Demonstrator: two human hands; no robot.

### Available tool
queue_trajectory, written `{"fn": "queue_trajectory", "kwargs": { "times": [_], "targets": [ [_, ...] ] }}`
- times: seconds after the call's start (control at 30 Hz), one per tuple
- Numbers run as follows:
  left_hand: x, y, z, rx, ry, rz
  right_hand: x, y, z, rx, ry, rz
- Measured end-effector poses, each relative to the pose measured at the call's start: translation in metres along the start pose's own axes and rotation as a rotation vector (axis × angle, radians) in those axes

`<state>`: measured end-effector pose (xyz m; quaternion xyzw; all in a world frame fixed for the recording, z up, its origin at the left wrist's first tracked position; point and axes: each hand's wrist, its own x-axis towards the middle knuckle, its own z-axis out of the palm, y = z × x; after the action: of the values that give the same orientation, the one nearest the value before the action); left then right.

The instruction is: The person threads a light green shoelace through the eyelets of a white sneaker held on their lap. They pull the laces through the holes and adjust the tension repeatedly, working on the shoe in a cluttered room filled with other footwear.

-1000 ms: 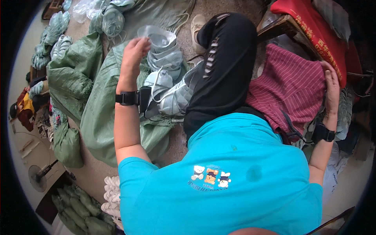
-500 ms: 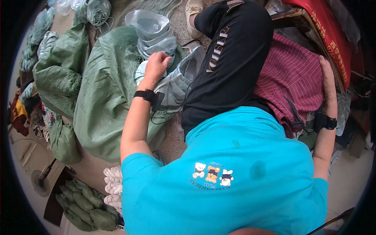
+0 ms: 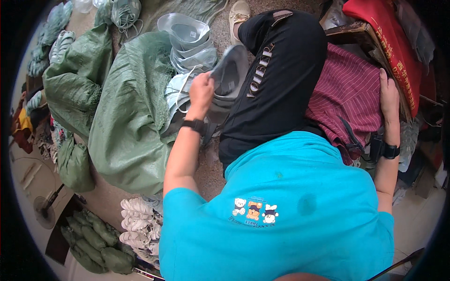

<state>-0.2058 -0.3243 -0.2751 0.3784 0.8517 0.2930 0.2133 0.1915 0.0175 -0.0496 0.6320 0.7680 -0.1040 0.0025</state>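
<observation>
My left hand (image 3: pixel 200 96) is closed, its fingers pinching the edge of a grey-blue shoe upper (image 3: pixel 230 68) beside my left thigh. That upper is tilted up with its dark opening showing; what lies under my palm is hidden. A pale upper with white laces (image 3: pixel 176 91) lies just left of the hand. Beyond it stands a nested stack of pale grey-blue uppers (image 3: pixel 185 35). Over my right thigh lies a maroon striped cloth (image 3: pixel 344 89). My right hand (image 3: pixel 389 96) rests along its outer edge, fingers stretched out, holding nothing.
Green woven sacks (image 3: pixel 129 112) spread on the left. Several white shoes (image 3: pixel 138 215) and stuffed dark green bundles (image 3: pixel 101 243) lie at lower left, near a fan (image 3: pixel 43 208). At upper right, a wooden box (image 3: pixel 349 33) carries a red cloth (image 3: pixel 375 14). More laced uppers (image 3: pixel 125 11) lie far left.
My left hand has moved right from above the laced uppers and closed on the grey-blue upper, which now tilts up more. My right hand stays by the maroon cloth.
</observation>
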Motion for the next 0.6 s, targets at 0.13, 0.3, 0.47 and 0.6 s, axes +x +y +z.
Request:
{"fn": "queue_trajectory", "kwargs": {
  "times": [0.13, 0.3, 0.47, 0.6],
  "targets": [
    [-0.009, 0.013, -0.046, -0.516, 0.322, -0.067, -0.003, 0.0, 0.003, 0.07, 0.008, 0.016],
    [0.001, 0.09, -0.122, -0.917, 0.55, -0.032, -0.02, -0.022, -0.013, -0.369, 0.155, -0.33],
    [0.01, 0.169, -0.162, -0.97, 0.686, 0.216, -0.049, -0.096, -0.053, 0.473, 0.057, -0.507],
    [0.017, 0.25, -0.161, -0.801, 0.692, 0.635, -0.047, -0.135, -0.05, 1.283, -0.908, -0.241]
  ]
}}
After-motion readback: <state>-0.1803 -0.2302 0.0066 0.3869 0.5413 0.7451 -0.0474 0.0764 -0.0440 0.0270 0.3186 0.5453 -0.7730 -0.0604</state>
